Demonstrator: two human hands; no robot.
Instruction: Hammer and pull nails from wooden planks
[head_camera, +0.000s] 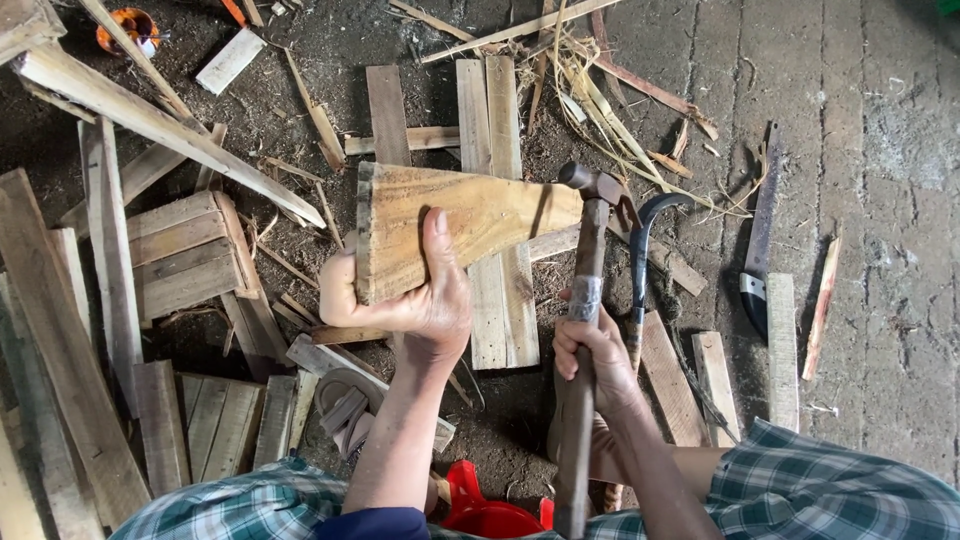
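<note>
Bark still edges the wide end of the tapering, honey-brown wooden slab (460, 225) you hold above the scrap-strewn floor (880, 200); your left hand (415, 300) has its fingers clamped on it. Your right hand (590, 355) has its fingers wrapped round the wooden-handled hammer (585, 300).

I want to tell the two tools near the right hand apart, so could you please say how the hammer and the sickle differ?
The hammer is held up in the right hand, while the sickle lies on the ground untouched. The hammer ends in a blunt metal head, the sickle in a dark curved blade. The hammer's handle looks longer and thicker than the sickle's. Both have wooden handles and lie close to the wedge-shaped board that the left hand grips.
</note>
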